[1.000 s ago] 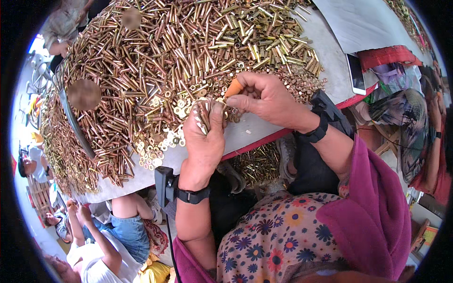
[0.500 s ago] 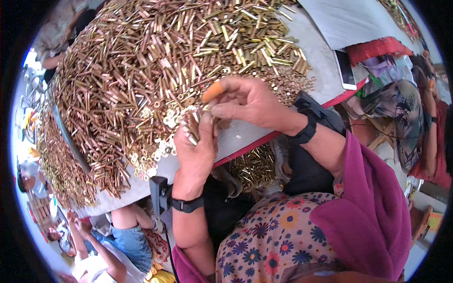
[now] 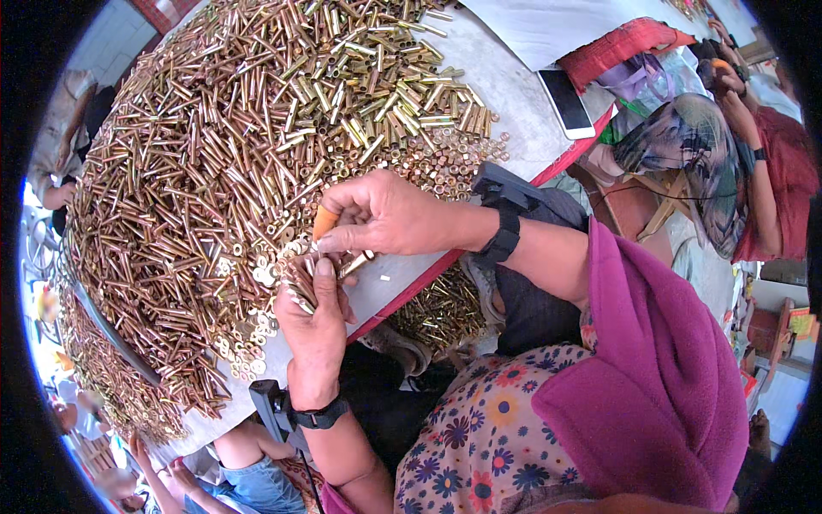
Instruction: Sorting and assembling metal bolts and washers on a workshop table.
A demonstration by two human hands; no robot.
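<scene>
Several brass-coloured metal tubes [image 3: 299,287] lie bunched in my left hand [image 3: 313,338], its thumb and fingers closed around them at the table's near edge. Just above, my right hand [image 3: 390,214] has its thumb and index finger pinched together at the upper ends of the bunch. An orange finger cover [image 3: 324,223] sits on one of its fingertips. Whatever lies between those fingertips is too small to make out. Flat pale washers [image 3: 248,338] lie on the table beside my left hand. Small coppery nuts [image 3: 428,163] are scattered beyond my right hand.
A large heap of loose metal tubes [image 3: 197,163] covers most of the table [image 3: 505,81]. A phone [image 3: 567,104] lies near its red edge at the right. Below the edge is a container of more metal pieces [image 3: 441,308]. Other people sit at both sides.
The view has turned, so the table and both hands appear further left. My hands stay together, the left still holding the tubes and the right fingertips now closer against them.
</scene>
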